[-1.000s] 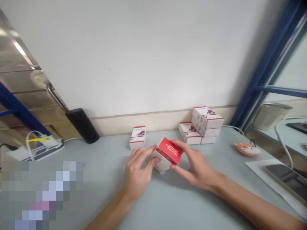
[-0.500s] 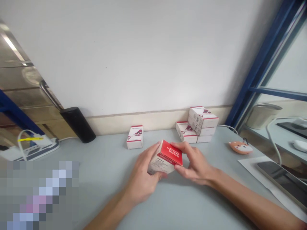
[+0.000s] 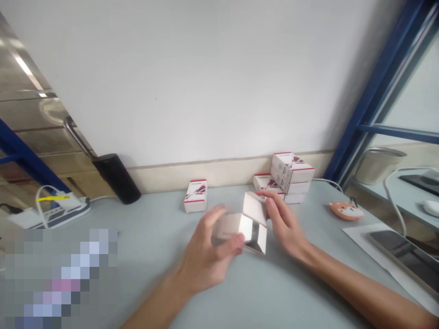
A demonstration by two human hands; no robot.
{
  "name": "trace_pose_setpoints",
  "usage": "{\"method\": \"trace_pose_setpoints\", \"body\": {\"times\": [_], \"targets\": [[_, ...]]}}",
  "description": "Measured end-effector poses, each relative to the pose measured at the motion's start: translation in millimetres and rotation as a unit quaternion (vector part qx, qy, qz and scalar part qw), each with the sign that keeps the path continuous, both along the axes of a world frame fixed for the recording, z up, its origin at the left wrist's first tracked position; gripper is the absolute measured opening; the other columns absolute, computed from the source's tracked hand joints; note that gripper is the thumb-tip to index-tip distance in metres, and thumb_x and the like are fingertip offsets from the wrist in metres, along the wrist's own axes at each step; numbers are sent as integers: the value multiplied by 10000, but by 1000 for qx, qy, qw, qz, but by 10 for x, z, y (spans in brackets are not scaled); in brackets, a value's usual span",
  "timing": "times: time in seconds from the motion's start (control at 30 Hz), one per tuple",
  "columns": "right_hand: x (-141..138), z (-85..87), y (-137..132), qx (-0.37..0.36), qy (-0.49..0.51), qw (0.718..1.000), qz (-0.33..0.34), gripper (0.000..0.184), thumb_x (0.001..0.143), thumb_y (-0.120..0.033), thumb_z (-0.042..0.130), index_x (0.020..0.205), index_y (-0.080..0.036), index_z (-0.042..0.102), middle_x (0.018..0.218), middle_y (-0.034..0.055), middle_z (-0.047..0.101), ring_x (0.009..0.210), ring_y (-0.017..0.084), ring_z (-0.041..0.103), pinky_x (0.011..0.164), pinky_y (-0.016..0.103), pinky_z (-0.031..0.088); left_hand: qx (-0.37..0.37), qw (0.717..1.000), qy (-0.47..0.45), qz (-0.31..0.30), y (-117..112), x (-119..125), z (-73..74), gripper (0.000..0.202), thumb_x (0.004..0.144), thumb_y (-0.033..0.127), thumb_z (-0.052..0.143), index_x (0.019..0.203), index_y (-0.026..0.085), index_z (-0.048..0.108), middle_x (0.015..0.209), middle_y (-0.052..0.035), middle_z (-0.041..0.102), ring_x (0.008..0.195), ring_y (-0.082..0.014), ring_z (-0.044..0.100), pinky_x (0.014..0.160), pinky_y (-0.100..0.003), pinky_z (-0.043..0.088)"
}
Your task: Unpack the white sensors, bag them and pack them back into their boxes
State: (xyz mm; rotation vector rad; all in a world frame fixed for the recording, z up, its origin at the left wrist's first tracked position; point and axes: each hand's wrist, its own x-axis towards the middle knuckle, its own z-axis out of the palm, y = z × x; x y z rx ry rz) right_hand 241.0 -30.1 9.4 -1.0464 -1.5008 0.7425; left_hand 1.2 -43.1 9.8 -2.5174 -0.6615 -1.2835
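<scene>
Open white cardboard carton [image 3: 246,223], held over the grey, smooth-looking table [image 3: 154,242], left of and nearer than the stack of white-and-red cardboard boxes [image 3: 293,174]. Probably light, stiff-walled yet crushable; best held by opposite sides. The left hand [image 3: 207,256] pinches its body between fingers and thumb; the right hand's [image 3: 286,228] fingers touch the raised flap [image 3: 254,208], closure unclear. Pale wall [image 3: 206,82] behind the stack.
</scene>
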Motion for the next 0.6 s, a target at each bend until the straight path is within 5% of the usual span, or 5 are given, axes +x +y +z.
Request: {"method": "trace_pose_setpoints", "body": {"times": [0.13, 0.3, 0.47, 0.6], "targets": [[-15, 92, -9, -73, 31, 993, 86, 417, 1048, -591, 486, 1320, -289, 577, 690, -50, 493, 652, 143, 514, 608, 251, 467, 154, 984, 89, 20, -146, 112, 116, 726, 727, -56, 742, 1304, 359, 597, 1449, -92, 490, 1487, -265, 426, 1208, -504, 388], [-65, 60, 13, -158, 30, 961, 224, 364, 1008, -549, 588, 1201, -241, 610, 916, -8, 613, 730, 126, 581, 645, 243, 492, 188, 976, 105, 39, -264, 236, 151, 484, 760, 22, 743, 1142, 314, 689, 1309, -66, 690, 1417, -245, 543, 1193, -477, 338], [-112, -90, 27, 19, -95, 969, 227, 277, 957, -275, 645, 1228, -221, 627, 1133, 69, 682, 1021, 232, 657, 908, 396, 584, 162, 981, 90, 52, -228, 176, 239, 340, 871, 17, 666, 1113, 249, 723, 1188, -80, 763, 1378, -247, 595, 1072, -419, 477], [-98, -60, -9, 158, -141, 974, 76, 525, 956, -140, 572, 1457, -258, 469, 1298, 134, 603, 950, 207, 644, 783, 368, 612, 146, 984, 67, 71, -188, 110, 272, 271, 885, 53, 711, 1081, 237, 744, 1168, -97, 763, 1323, -271, 635, 1030, -427, 527]]}}
